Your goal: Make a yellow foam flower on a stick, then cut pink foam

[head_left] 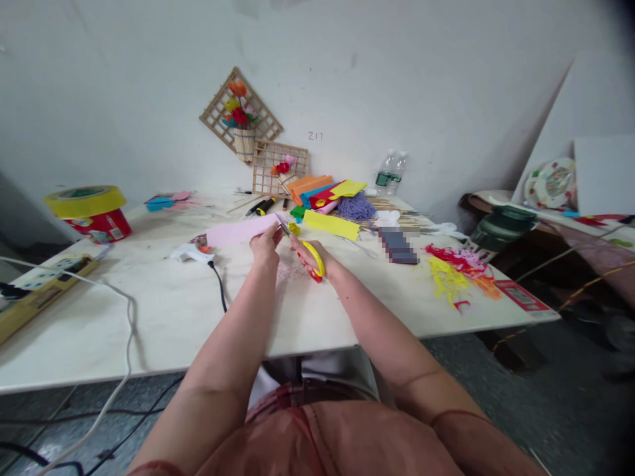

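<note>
Head view showed a person seated at a white table [208, 317], both bare forearms stretched forward over it. The left hand [266, 243] pinched the near end of a pale pink strip of paper [241, 231], fingers pressed together on it, holding it raised just above the tabletop with the strip running off to the left. The right hand [310, 254] was wrapped around the yellow-handled scissors [302, 246], fingers through the loops; the blades pointed up and left, meeting the pink strip right beside the left hand's fingers. How far the blades stood apart could not be told.

Just left of the hands lay a white glue gun [191, 252] with a black cord trailing toward the table's near edge. Beyond the hands rested a yellow paper strip [331, 224], a stack of coloured sheets [322, 190] and a purple tangle of shreds [357, 207]. Red, yellow and orange scraps [454, 270] were scattered well to the right. A yellow tape roll [84, 200] sat on a red tub at the far left, near a power strip [47, 281]. Two wooden lattice frames with paper flowers [248, 129] leaned against the wall, and a plastic bottle [389, 173] stood near them.
</note>
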A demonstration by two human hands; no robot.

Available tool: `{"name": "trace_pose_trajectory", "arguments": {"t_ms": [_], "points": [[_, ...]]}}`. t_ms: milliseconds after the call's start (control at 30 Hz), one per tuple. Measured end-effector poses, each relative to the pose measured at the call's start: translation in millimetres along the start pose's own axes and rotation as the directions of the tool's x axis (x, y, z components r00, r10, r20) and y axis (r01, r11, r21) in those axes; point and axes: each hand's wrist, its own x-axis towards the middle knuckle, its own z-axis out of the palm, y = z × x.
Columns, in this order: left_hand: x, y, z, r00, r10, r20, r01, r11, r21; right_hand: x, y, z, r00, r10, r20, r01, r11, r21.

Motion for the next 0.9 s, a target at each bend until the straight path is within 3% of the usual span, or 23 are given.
{"name": "trace_pose_trajectory", "arguments": {"t_ms": [433,900], "points": [[-0.7,6.4,-1.0,0.984,-0.060,0.170,0.062,0.998,-0.003,-4.1,-6.3,-6.7,1.000,0.016,0.013,-0.017,0.999,0.043],[-2.2,6.2,-2.2,0.989,-0.069,0.134,0.063,0.997,0.050,-8.3,-8.6,-9.5,1.000,0.000,-0.002,0.000,1.000,0.002]]}}
